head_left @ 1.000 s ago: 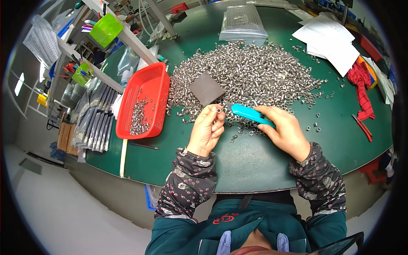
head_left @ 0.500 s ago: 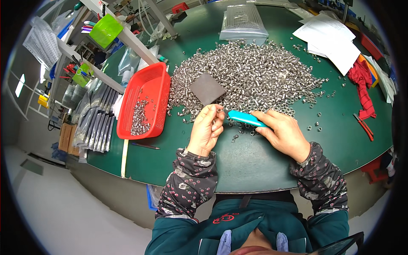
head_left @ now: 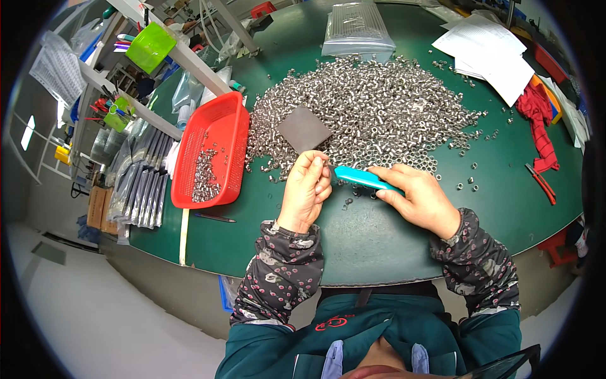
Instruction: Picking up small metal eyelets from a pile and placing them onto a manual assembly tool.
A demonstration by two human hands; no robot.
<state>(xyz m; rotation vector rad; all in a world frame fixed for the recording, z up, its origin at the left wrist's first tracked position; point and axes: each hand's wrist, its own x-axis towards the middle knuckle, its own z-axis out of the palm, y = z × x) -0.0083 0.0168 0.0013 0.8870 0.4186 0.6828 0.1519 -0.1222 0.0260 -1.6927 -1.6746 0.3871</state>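
Observation:
In the middle of the green table, my left hand (head_left: pixel 305 192) pinches a small metal ring between thumb and forefinger; the fingers mostly cover it. My right hand (head_left: pixel 420 199) is closed round a turquoise-handled knife (head_left: pixel 365 177), which points left. Its short dark tip reaches the left fingertips; whether it enters the ring is too small to tell. Just beyond both hands spreads a wide pile of small metal rings (head_left: pixel 379 95). A dark square plate (head_left: pixel 304 129) lies on the pile's near left part, right above my left hand.
Left of the pile stands a red plastic basket (head_left: pixel 237 148) with some metal rings inside. A pen (head_left: pixel 215 218) lies near it. Bagged parts (head_left: pixel 357 28) are at the back, papers (head_left: pixel 483 47) at back right. Red-handled pliers (head_left: pixel 541 184) and a red cloth (head_left: pixel 540 129) lie right.
Both hands stay almost in place, with the knife still at the left fingertips. The ring, visible at the left fingertips before, is now more hidden. The whole view has shifted slightly.

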